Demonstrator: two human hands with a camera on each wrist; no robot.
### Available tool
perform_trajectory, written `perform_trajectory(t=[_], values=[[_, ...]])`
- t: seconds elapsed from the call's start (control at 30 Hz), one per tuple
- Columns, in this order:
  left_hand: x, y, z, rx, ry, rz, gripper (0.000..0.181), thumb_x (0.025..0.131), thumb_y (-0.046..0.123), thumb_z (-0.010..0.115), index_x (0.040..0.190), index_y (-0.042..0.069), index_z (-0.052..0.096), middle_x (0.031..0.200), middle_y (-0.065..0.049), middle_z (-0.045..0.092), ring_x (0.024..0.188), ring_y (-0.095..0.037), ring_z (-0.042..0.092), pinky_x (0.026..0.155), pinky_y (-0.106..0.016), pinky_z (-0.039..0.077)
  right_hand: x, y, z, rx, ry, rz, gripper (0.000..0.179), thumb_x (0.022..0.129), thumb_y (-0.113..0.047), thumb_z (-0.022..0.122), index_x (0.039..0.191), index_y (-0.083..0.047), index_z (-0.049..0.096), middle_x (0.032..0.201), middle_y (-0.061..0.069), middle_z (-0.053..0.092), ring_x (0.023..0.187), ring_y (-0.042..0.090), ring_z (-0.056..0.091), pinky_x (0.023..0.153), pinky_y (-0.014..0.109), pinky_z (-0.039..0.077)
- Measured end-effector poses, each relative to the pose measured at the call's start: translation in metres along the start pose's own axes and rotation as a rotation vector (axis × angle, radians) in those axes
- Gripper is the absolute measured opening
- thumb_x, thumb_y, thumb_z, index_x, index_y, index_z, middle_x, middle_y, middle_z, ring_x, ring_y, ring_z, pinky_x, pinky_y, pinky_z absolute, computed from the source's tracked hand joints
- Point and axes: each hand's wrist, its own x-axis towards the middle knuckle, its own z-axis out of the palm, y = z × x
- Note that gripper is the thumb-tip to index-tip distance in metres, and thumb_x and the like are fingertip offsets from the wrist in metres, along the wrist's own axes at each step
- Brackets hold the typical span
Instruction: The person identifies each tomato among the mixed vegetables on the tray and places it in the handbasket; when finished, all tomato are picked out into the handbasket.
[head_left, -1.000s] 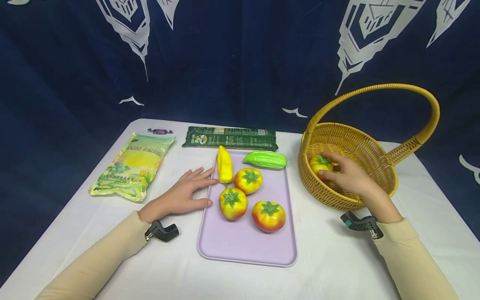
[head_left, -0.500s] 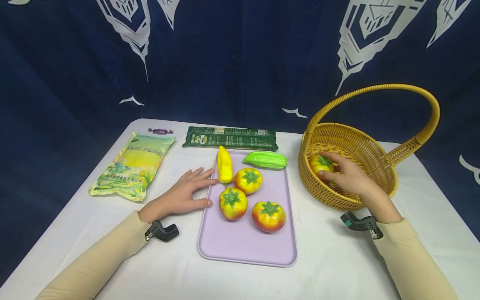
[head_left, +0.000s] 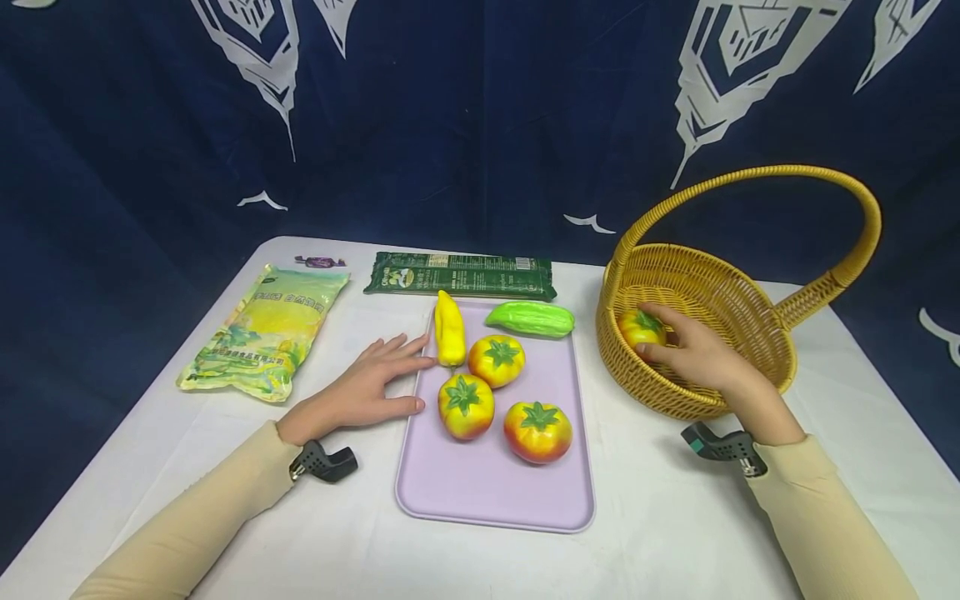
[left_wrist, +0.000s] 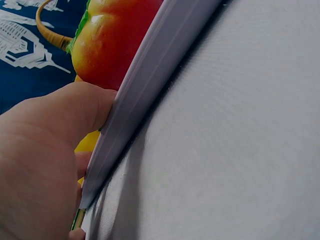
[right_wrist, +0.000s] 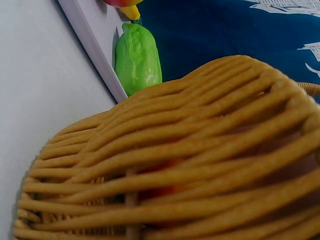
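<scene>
Inside the wicker basket (head_left: 712,400), my right hand (head_left: 693,346) holds a yellow-red tomato (head_left: 640,329) with a green leafy top. Fingers and thumb curve round it, and it sits against the basket's left inner wall. In the right wrist view the weave (right_wrist: 165,130) hides most of that hand. My left hand (head_left: 367,387) lies with fingers spread at the left edge of the lilac tray (head_left: 495,500); its thumb touches the rim. On the tray are three similar tomatoes (head_left: 537,433), a yellow pepper (head_left: 450,332) and a green cucumber-like vegetable (head_left: 530,319).
A dark green packet (head_left: 461,276) lies behind the tray. At the left is a yellow-green pouch (head_left: 266,333), with a purple wrapped candy (head_left: 320,262) beyond it. The basket's tall handle (head_left: 750,175) arches over its opening. A dark blue curtain hangs behind the white table.
</scene>
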Motion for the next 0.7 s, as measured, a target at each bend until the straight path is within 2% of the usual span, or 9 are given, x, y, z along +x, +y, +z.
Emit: perform_trajectory(t=[0.1, 0.27, 0.5, 0.7], values=[[0.0000, -0.0002, -0.0001, 0.000, 0.001, 0.001, 0.061, 0.087, 0.040, 0.072, 0.143, 0.016, 0.060, 0.165, -0.012, 0.038, 0.154, -0.047, 0.025, 0.123, -0.071, 0.013, -0.0005, -0.0007, 0.0008, -0.002, 0.000, -0.024, 0.071, 0.099, -0.024, 0.062, 0.158, -0.001, 0.030, 0.146, 0.037, 0.046, 0.124, 0.055, 0.053, 0.101, 0.064, 0.046], [0.0002, -0.0002, -0.0005, -0.003, 0.001, 0.003, 0.061, 0.088, 0.040, 0.072, 0.143, 0.016, 0.060, 0.165, -0.012, 0.038, 0.154, -0.047, 0.025, 0.123, -0.071, 0.013, -0.0007, -0.0014, 0.0015, 0.015, -0.002, -0.041, 0.071, 0.099, -0.020, 0.062, 0.158, 0.000, 0.029, 0.149, 0.036, 0.042, 0.125, 0.054, 0.052, 0.103, 0.065, 0.044], [0.0004, 0.0003, -0.0010, -0.007, -0.001, 0.001, 0.062, 0.088, 0.040, 0.072, 0.143, 0.016, 0.060, 0.164, -0.012, 0.038, 0.154, -0.047, 0.025, 0.123, -0.071, 0.013, 0.0001, -0.0008, 0.0009, 0.020, -0.001, -0.010, 0.076, 0.099, -0.024, 0.062, 0.161, -0.002, 0.023, 0.150, 0.038, 0.040, 0.128, 0.057, 0.048, 0.105, 0.069, 0.041], [0.0005, 0.0001, -0.0005, -0.010, -0.003, -0.002, 0.062, 0.088, 0.041, 0.072, 0.143, 0.016, 0.060, 0.165, -0.011, 0.037, 0.155, -0.046, 0.024, 0.124, -0.070, 0.012, -0.0002, 0.0000, 0.0010, 0.024, 0.002, 0.001, 0.076, 0.099, -0.025, 0.062, 0.161, -0.002, 0.023, 0.148, 0.039, 0.042, 0.128, 0.058, 0.048, 0.105, 0.067, 0.042]])
